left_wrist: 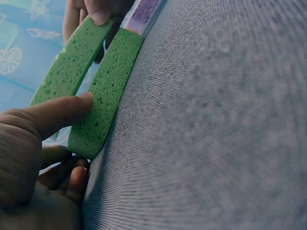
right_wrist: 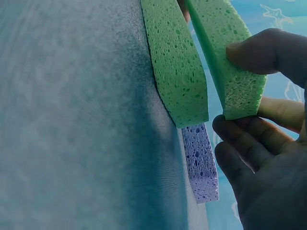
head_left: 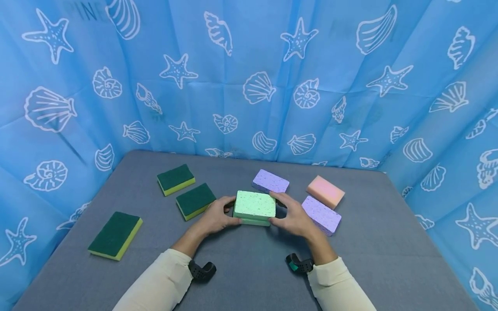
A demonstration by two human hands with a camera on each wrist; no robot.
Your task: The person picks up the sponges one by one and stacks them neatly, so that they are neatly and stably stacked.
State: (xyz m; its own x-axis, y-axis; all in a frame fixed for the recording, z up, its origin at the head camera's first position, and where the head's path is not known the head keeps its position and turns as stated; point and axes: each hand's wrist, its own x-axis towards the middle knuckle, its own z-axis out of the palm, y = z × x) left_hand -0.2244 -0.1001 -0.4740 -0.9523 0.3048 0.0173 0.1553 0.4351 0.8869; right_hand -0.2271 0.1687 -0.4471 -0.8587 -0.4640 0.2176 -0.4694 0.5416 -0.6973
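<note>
We hold a light green sponge (head_left: 254, 204) over the middle of the gray table (head_left: 369, 250), just above a second green sponge (head_left: 254, 222) that lies flat on the cloth; the wrist views show a narrow gap between the two, so the upper one (left_wrist: 67, 64) is not yet resting on the lower one (left_wrist: 105, 91). Our left hand (head_left: 215, 217) pinches the upper sponge at its left short end, thumb against the edge, and our right hand (head_left: 292, 218) pinches the right short end (right_wrist: 230, 62) between thumb and curled fingers. It looks very light, soft and porous, likely to bend or squash under a hard squeeze, and its open pores should keep it from slipping, so a gentle hold at the two ends seems the sound place. It lies broad face up, its long axis running left to right across the table, in line with the sponge beneath (right_wrist: 177, 62). Just behind it sits a purple sponge (head_left: 270, 181), another purple sponge (head_left: 322, 215) lies near our right hand, and a pink sponge (head_left: 325, 191) lies beyond that. Three dark green scouring sponges (head_left: 196, 201) lie to the left, well apart from one another, before a blue curtain (head_left: 249, 77) printed with shells.
</note>
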